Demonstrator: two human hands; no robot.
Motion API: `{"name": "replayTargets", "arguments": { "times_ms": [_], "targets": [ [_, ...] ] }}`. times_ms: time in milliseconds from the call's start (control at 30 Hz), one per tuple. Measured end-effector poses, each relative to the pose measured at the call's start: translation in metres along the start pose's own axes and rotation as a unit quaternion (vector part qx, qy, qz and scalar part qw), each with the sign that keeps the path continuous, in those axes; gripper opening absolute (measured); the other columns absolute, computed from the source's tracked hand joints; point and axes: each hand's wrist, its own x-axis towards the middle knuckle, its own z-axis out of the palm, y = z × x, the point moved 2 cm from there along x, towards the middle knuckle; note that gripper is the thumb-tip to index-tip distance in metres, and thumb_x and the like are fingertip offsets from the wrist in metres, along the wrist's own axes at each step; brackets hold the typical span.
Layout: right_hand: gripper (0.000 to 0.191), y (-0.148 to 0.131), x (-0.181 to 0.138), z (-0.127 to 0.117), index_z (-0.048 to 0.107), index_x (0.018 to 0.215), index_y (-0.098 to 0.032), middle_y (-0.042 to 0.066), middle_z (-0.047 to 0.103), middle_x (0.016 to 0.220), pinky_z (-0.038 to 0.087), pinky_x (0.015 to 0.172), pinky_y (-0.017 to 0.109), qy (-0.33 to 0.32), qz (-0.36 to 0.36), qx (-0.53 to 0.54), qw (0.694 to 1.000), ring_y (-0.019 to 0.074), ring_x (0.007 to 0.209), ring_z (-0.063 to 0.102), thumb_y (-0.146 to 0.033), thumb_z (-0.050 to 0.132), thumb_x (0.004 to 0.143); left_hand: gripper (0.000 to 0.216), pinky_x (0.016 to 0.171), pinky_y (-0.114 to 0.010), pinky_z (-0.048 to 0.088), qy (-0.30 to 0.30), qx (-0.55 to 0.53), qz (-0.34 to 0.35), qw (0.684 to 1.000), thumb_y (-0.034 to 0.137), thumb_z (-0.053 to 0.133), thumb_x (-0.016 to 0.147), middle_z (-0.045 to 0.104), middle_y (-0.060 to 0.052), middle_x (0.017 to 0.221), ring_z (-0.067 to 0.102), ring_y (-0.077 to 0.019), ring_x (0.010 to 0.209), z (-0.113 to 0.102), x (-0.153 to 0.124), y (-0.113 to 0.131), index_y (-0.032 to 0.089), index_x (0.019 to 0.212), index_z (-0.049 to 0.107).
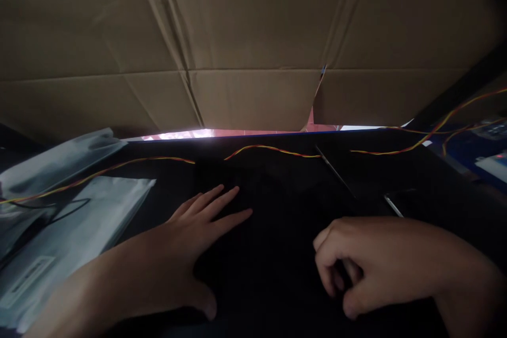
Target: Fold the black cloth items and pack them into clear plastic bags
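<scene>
1. Left hand (pixel 186 237) lies flat, fingers spread, on the black mat (pixel 277 190), holding nothing
2. Right hand (pixel 356 259), to its right, rests curled half closed on the mat; any grip cannot be told
3. Silver bags (pixel 79 222) lie left; their label (pixel 31 274) is unreadable
4. Red-yellow wire (pixel 273 149) runs far, before cardboard (pixel 253 37)

I can read no writing here. The silver bag (pixel 79 222) on my left carries a white label (pixel 31 274), but its print is too dim and blurred for me to make out.
</scene>
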Motion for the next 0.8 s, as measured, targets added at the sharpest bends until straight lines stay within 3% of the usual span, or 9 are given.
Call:
{"name": "replayTargets", "arguments": {
  "times_ms": [133, 233, 300, 433, 600, 733, 800],
  "targets": [
    [0.009, 0.006, 0.0, -0.013, 0.083, 0.096, -0.029, -0.002, 0.078, 0.087, 0.046, 0.056, 0.025, 0.074, 0.027, 0.061, 0.995, 0.0155, 0.067, 0.072, -0.034, 0.081, 0.09, 0.135, 0.123, -0.08, 0.033, -0.04, -0.007, -0.027, 0.999, 0.039, 0.1, 0.056, 0.005, -0.001, 0.184, 0.009, -0.0501, 0.166, 0.006, -0.003, 0.001, 0.057, 0.167, 0.025],
    [0.006, -0.005, 0.012, -0.015, 0.079, 0.1, -0.029, -0.002, 0.077, 0.093, 0.05, 0.068, 0.026, 0.199, -0.057, 0.064, 0.976, 0.016, 0.079, 0.071, -0.032, 0.074, 0.097, 0.138, 0.121, -0.082, 0.033, -0.015, -0.011, -0.005, 1.0, 0.041, 0.103, 0.054, 0.006, 0.0, 0.184, 0.006, -0.0518, 0.166, 0.005, -0.004, 0.002, 0.058, 0.167, 0.027],
    [0.002, -0.015, 0.022, -0.01, 0.076, 0.098, -0.027, -0.002, 0.074, 0.1, 0.051, 0.075, 0.025, 0.247, -0.119, 0.073, 0.959, 0.0145, 0.085, 0.068, -0.027, 0.075, 0.098, 0.133, 0.122, -0.083, 0.029, 0.003, -0.012, -0.006, 1.0, 0.049, 0.103, 0.058, 0.004, -0.001, 0.184, 0.002, -0.0516, 0.165, 0.004, -0.001, 0.002, 0.054, 0.168, 0.028],
    [0.012, -0.027, 0.036, 0.012, 0.08, 0.101, -0.027, -0.004, 0.072, 0.097, 0.047, 0.073, 0.023, 0.14, -0.181, 0.046, 0.972, 0.012, 0.083, 0.069, -0.019, 0.083, 0.093, 0.12, 0.125, -0.081, 0.022, 0.014, -0.009, -0.012, 1.0, 0.069, 0.089, 0.076, 0.001, -0.007, 0.183, -0.004, -0.0473, 0.166, 0.004, 0.007, 0.005, 0.044, 0.172, 0.022],
    [0.029, -0.02, 0.038, 0.024, 0.084, 0.116, -0.034, -0.004, 0.072, 0.091, 0.045, 0.077, 0.028, 0.067, -0.19, -0.041, 0.979, 0.0176, 0.088, 0.07, -0.036, 0.091, 0.088, 0.151, 0.125, -0.083, 0.015, -0.006, -0.006, 0.006, 1.0, 0.058, 0.102, 0.055, 0.002, -0.01, 0.182, 0.002, -0.0511, 0.164, 0.01, 0.004, 0.006, 0.047, 0.171, 0.006],
    [0.045, -0.017, 0.03, 0.025, 0.083, 0.128, -0.034, -0.004, 0.071, 0.083, 0.048, 0.074, 0.026, -0.003, -0.218, -0.027, 0.976, 0.0166, 0.081, 0.069, -0.028, 0.09, 0.084, 0.157, 0.121, -0.089, 0.009, -0.037, 0.016, -0.017, 0.999, 0.06, 0.103, 0.048, 0.002, -0.01, 0.182, -0.001, -0.0533, 0.164, 0.01, 0.0, 0.004, 0.05, 0.17, 0.005],
    [0.04, -0.021, 0.026, 0.022, 0.083, 0.129, -0.031, -0.003, 0.074, 0.086, 0.05, 0.071, 0.024, -0.024, -0.233, 0.027, 0.972, 0.0149, 0.078, 0.069, -0.029, 0.086, 0.089, 0.15, 0.121, -0.089, 0.01, -0.01, 0.025, -0.007, 1.0, 0.066, 0.101, 0.054, 0.005, -0.01, 0.182, 0.002, -0.0527, 0.165, 0.008, 0.002, 0.003, 0.049, 0.171, 0.009]
  ]
}}
